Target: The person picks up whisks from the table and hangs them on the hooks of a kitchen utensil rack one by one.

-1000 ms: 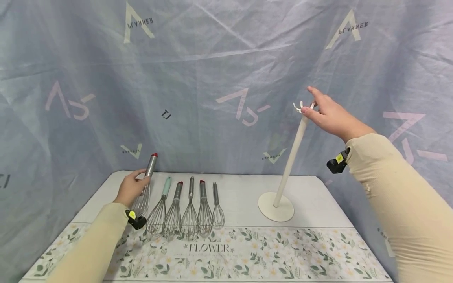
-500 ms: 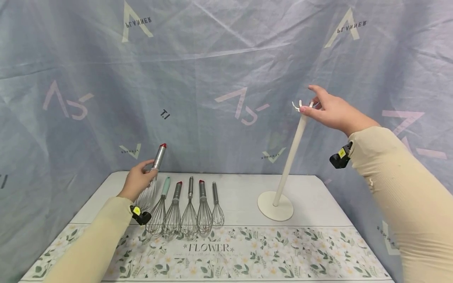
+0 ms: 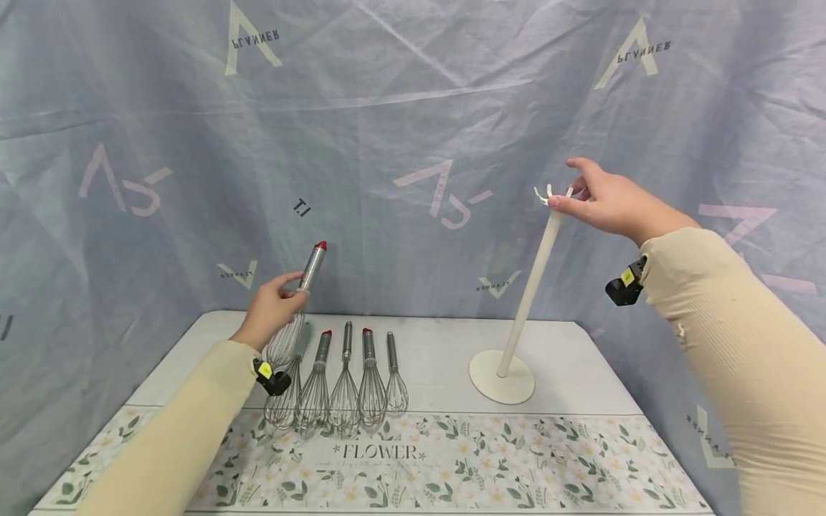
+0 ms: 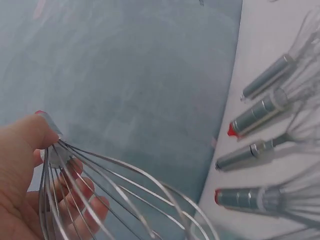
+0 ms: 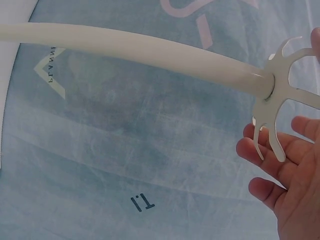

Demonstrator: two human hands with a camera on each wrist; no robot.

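Observation:
My left hand (image 3: 274, 309) holds a wire whisk (image 3: 312, 269) with a red-tipped steel handle, raised above the table's left part. Its wires hang down, handle tilted up to the right. In the left wrist view, thumb and fingers close about the whisk's neck (image 4: 59, 155). At the right, a cream stand (image 3: 530, 290) leans on its round base (image 3: 484, 378), with curved hooks on top. My right hand (image 3: 609, 202) grips the hooks with thumb and fingers; the right wrist view shows fingers behind the hooks (image 5: 276, 135). The thumb is mostly cut off there.
Several whisks lie in a row on the table: a mint-handled whisk (image 3: 292, 390) partly hidden behind the held one, a red-tipped whisk (image 3: 325, 349), and a small whisk (image 3: 393, 355) at the right end. A floral cloth band (image 3: 548, 459) runs along the front; a printed curtain (image 3: 387, 272) hangs behind.
My left hand has lifted the whisk up and to the right, so it now overlaps the mint-handled whisk. My right hand and the stand stay nearly still.

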